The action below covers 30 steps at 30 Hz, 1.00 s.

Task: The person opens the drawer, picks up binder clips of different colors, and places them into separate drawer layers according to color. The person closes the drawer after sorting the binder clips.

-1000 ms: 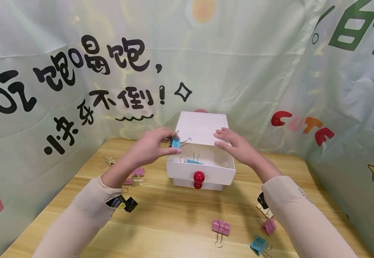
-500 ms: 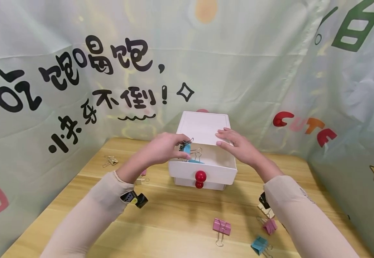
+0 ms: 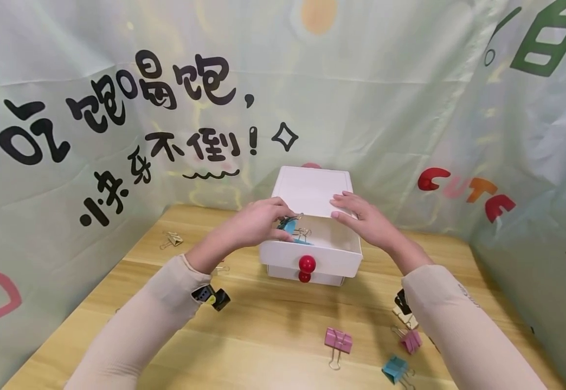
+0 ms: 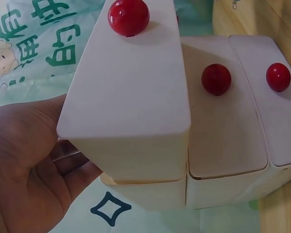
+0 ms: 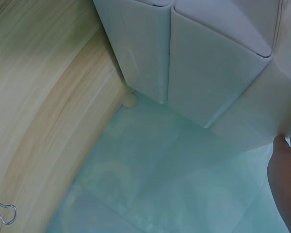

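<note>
A white drawer box (image 3: 312, 187) stands on the wooden table with its top drawer (image 3: 329, 261) pulled out. My left hand (image 3: 261, 221) is at the drawer's left side, fingertips over the opening, and pinches a blue binder clip (image 3: 290, 226) between thumb and fingers. Something dark shows beside the clip, too small to tell. Another blue binder clip (image 3: 303, 242) lies inside the drawer. In the left wrist view the drawer front hides the left fingertips. My right hand (image 3: 367, 219) rests on the box's top at its right front edge.
Pink (image 3: 338, 340) and blue (image 3: 396, 369) binder clips lie at the front right, with pink, cream and black ones near the right sleeve. A cream binder clip (image 3: 173, 238) lies at the left. A printed curtain (image 3: 361, 108) hangs behind the table.
My left hand has moved right and slightly down with the blue binder clip, from beside the drawer to over its opening. The right hand stays on the box. The head view has shifted slightly.
</note>
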Available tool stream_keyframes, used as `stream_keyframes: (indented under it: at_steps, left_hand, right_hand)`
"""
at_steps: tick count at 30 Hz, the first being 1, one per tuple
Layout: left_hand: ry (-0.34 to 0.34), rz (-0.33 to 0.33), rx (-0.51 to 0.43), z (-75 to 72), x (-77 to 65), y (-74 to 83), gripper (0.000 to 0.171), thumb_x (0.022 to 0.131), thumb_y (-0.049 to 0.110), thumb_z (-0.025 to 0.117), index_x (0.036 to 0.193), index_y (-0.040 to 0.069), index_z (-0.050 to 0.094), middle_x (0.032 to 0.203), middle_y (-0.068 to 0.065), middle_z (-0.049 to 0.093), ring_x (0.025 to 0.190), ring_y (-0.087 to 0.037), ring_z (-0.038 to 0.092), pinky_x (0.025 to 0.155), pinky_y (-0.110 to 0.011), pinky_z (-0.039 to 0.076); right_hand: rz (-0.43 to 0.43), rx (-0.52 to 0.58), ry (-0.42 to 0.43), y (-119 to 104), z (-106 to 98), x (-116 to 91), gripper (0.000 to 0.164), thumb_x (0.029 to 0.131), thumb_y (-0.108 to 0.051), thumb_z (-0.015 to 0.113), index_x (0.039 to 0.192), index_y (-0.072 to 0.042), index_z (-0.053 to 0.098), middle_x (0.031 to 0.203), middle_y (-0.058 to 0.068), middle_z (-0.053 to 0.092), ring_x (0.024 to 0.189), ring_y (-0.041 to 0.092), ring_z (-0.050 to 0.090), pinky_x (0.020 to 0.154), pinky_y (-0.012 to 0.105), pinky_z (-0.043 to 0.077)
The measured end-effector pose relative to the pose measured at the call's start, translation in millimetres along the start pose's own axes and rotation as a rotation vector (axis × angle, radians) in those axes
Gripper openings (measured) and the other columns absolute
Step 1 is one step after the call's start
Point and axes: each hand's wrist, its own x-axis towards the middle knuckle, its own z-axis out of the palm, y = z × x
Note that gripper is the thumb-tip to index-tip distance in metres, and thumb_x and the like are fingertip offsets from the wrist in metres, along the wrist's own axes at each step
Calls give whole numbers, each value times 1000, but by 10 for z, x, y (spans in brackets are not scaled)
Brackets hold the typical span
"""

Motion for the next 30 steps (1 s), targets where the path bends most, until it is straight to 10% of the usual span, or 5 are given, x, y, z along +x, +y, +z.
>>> stream_keyframes:
  at_steps: [13,30]
  left_hand:
    - [25,0,-11,-24,-20,-18,35,92,35,69,119,12,70,116,0,69,107,-19,63,95,-38,49]
    - [140,-85,-81,-75,-592,-301,42,93,43,66,123,13,67,124,-2,65,118,-24,58,101,-45,45]
  right_hand:
    - [17,-3,-6,-34,-24,-1,59,98,-47,55,144,-10,50,155,7,35,147,26,17,117,56,13]
    - [36,-13,-20,-31,-12,6,60,98,-48,54,145,-11,49,156,6,33,148,27,16,116,58,13]
